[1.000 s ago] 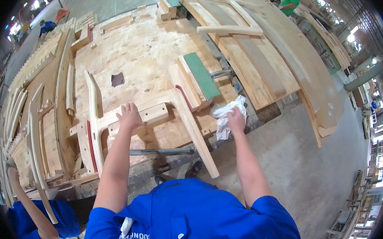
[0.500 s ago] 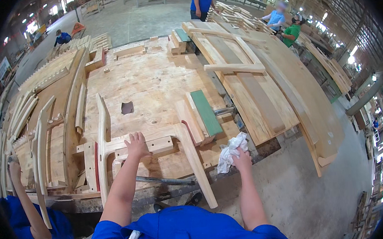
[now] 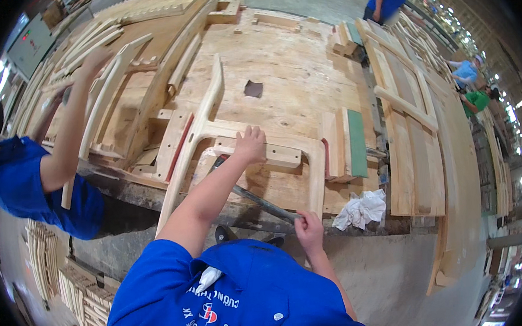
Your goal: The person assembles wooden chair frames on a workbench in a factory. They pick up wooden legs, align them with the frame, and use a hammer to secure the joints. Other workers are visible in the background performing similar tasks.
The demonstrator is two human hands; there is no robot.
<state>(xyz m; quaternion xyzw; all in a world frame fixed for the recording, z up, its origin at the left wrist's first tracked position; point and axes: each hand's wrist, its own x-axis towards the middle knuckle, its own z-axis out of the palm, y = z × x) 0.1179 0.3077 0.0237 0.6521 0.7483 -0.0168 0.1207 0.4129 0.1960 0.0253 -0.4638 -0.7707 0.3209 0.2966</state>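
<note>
A pale wooden chair frame [image 3: 201, 123] with curved legs lies on the plywood bench top in front of me. My left hand [image 3: 251, 144] rests flat on its crossrail, fingers spread, beside a drilled wooden block [image 3: 282, 156]. My right hand [image 3: 309, 229] is closed round the near end of a dark metal bar [image 3: 264, 205], which slants beneath the frame at the bench edge. That hand is close to the frame's right leg [image 3: 316, 183]. A crumpled white cloth [image 3: 361, 210] lies on the bench edge to the right.
A red-edged wooden stop [image 3: 175, 146] and a green-topped block [image 3: 357, 144] flank the frame. At left, a co-worker in blue [image 3: 38, 178] handles curved wooden pieces. Large panels [image 3: 414, 152] lie at right. More people stand at the far right.
My right hand has let go of the white cloth and moved left onto the metal bar. My left hand stays on the crossrail. The view has turned, and the co-worker's arm is raised.
</note>
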